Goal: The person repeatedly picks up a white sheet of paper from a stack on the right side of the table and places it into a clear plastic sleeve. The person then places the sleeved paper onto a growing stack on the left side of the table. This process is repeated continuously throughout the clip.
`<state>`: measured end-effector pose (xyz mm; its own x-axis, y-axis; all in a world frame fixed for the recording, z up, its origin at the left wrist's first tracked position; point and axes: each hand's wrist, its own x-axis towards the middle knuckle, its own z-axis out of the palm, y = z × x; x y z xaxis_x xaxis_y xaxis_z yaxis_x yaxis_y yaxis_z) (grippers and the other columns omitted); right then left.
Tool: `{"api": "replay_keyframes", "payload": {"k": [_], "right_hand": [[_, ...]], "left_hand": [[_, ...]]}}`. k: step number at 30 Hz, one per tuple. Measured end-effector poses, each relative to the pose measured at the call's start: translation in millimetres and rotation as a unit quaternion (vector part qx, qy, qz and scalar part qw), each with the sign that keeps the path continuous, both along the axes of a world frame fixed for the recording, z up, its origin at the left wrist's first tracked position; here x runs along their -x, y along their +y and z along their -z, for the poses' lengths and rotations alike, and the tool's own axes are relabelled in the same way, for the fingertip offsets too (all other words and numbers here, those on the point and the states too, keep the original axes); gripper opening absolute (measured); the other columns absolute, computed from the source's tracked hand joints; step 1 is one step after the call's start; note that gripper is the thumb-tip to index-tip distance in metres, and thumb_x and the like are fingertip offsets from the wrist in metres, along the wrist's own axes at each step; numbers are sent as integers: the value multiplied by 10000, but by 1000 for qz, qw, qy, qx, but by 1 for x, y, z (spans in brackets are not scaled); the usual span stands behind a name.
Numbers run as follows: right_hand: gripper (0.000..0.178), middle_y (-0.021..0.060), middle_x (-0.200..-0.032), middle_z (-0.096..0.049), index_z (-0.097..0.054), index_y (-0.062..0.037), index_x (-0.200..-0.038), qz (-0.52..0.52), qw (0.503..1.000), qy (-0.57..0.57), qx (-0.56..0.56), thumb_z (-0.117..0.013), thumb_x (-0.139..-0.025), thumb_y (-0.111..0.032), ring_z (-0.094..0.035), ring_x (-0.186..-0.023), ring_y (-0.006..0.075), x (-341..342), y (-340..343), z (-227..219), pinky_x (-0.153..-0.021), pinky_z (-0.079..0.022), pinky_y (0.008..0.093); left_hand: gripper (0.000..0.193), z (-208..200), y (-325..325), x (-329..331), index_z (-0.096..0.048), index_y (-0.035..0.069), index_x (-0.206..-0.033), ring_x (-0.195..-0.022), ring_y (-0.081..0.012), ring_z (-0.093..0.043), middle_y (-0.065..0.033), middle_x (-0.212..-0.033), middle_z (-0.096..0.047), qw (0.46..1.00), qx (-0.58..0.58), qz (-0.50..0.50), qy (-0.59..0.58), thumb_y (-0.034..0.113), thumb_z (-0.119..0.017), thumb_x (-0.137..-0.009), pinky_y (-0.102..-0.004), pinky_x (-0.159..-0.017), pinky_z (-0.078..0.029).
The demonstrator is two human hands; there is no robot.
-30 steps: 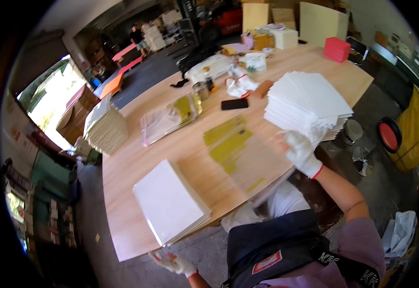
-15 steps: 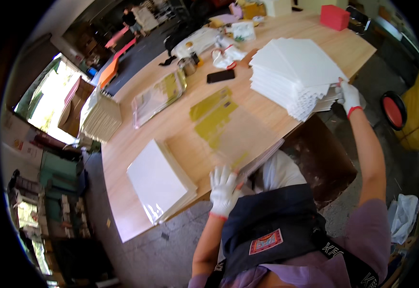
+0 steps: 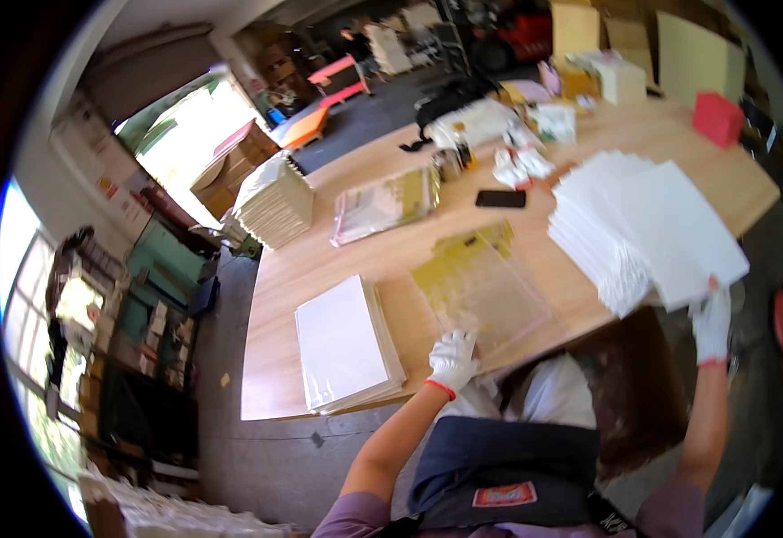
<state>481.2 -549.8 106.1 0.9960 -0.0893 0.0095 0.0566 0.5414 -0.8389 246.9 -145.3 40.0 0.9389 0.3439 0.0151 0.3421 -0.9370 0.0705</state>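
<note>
My right hand (image 3: 711,327), in a white glove with a red cuff, is closed on the near corner of a large white sheet (image 3: 692,229). That sheet lies askew over the fanned stack of white sheets (image 3: 589,224) at the table's right side. My left hand (image 3: 453,357), gloved alike, rests by the table's front edge on the near end of a clear plastic bag (image 3: 508,309). Its fingers point forward and lie on the plastic; the thumb is hard to make out. Yellow-green print covers the bag's far part. Left of it sits a neat pile of plastic-wrapped white sheets (image 3: 342,345).
Behind the bag lie a black phone (image 3: 501,199), more printed bags (image 3: 382,211) and a white cloth glove (image 3: 522,169). A tall stack (image 3: 275,202) stands at the left edge, a red box (image 3: 717,119) far right. A brown box (image 3: 638,386) stands below the table edge.
The view has swung left. My right hand has drawn a white sheet out of line with its stack. My left hand has moved onto the near end of the plastic bag.
</note>
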Motion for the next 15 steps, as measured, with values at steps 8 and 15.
{"api": "replay_keyframes", "payload": {"k": [8,15], "right_hand": [[339,91,-937,-631,-557,28,-1090,-332,936,75,92,-552,-805,-154,-617,-813,197,87,20,32,-733,-510,321],[443,120,-1017,-617,-491,40,-1190,-369,911,172,70,-539,-805,-173,-611,-889,220,123,42,102,-781,-499,333]], "left_hand": [[147,16,7,-3,-577,144,-898,-892,-297,-578,-92,-919,-588,991,65,-33,-108,169,-594,-754,-437,-683,-499],[135,32,10,17,-579,124,-838,-883,-312,-555,-98,-883,-575,969,108,14,-220,103,-574,-704,-435,-713,-474]]}}
